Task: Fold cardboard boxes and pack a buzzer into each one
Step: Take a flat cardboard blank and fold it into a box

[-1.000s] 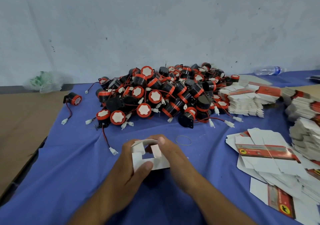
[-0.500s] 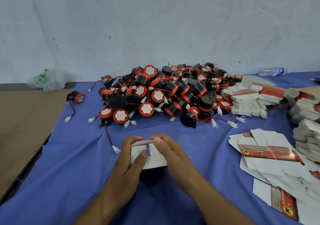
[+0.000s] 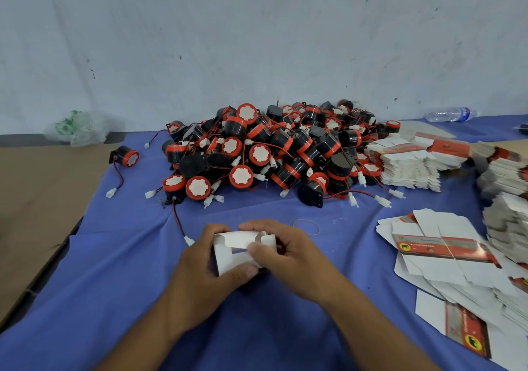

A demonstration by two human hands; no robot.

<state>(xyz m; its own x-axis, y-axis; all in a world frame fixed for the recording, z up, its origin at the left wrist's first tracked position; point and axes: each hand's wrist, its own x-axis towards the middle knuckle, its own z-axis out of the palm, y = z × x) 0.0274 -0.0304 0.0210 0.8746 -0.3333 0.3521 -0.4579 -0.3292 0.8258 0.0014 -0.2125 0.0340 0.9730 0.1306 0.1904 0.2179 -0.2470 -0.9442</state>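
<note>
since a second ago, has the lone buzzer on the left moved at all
No. The lone buzzer still lies at the left edge of the blue cloth, equally far from the buzzer pile.

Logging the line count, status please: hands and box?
Left hand and right hand both grip the white box, flaps half folded. Buzzer pile untouched behind. Nothing in the way.

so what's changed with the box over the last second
The left hand and right hand kept hold of the cardboard box and folded its end flaps inward. The wide opening seen a second ago has narrowed to a thin slot, and the right thumb now presses on a flap. Nothing was let go. The buzzer pile, rubber band and flat box blanks stayed put.
</note>
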